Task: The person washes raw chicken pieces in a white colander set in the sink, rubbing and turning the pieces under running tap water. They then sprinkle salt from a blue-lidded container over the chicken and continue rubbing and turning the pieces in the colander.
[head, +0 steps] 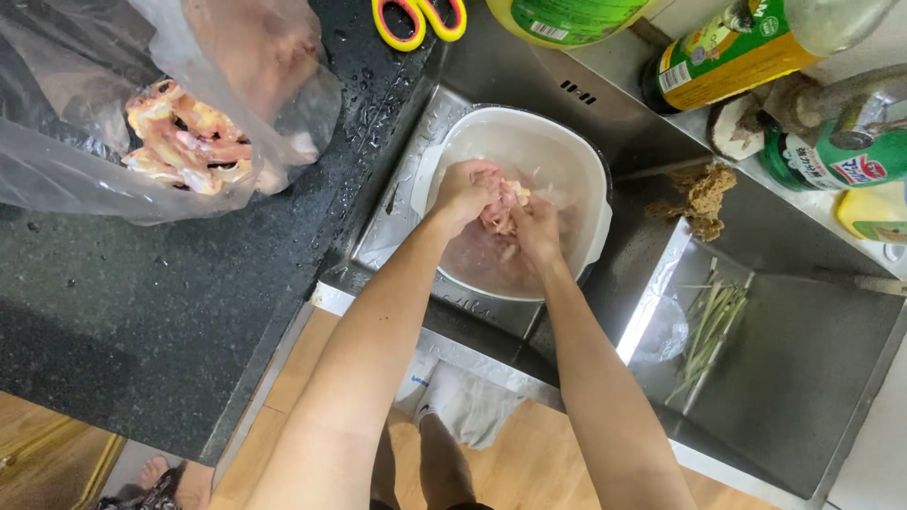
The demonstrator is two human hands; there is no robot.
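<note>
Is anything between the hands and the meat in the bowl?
No. The left hand and right hand both hold the raw meat directly, over the white bowl. Nothing visible lies between them.

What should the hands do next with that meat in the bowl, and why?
Probably lower the meat back into the white bowl and rub it in the cloudy water. Both the left hand and right hand grip the raw pale pieces just above the water, and the bowl sits in the sink, so it looks like washing in progress.
</note>
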